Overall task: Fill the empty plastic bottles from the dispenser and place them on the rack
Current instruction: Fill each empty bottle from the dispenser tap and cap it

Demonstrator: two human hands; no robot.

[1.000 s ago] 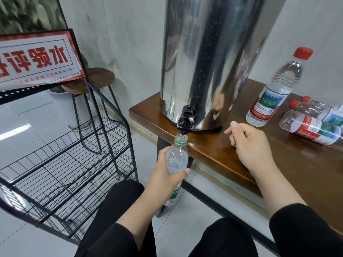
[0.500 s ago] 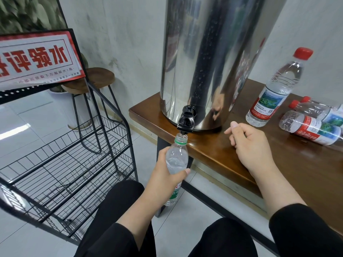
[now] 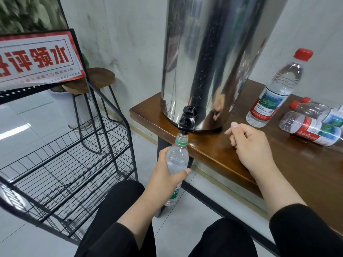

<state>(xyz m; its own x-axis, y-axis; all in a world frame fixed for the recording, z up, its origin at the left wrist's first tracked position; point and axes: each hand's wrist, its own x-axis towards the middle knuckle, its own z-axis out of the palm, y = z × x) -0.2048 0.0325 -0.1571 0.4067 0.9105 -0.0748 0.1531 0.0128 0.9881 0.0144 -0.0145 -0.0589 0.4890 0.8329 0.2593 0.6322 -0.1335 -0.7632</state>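
Under the black tap (image 3: pixel 187 121) of the 1 steel dispenser (image 3: pixel 209 60), the left hand (image 3: pixel 167 175) grips 1 uncapped bottle (image 3: pixel 177 158) with a green neck ring, its fingers wrapped round the body and its mouth just below the spout. The right hand (image 3: pixel 248 145) rests on the wooden table (image 3: pixel 297 164), fingers loosely curled and holding nothing. On the table are 3 red-capped bottles: 1 upright bottle (image 3: pixel 278 89) and 2 lying bottles (image 3: pixel 313 125). The 1 black wire rack (image 3: pixel 70 164) stands to the left, carrying 1 red sign (image 3: pixel 37 58).
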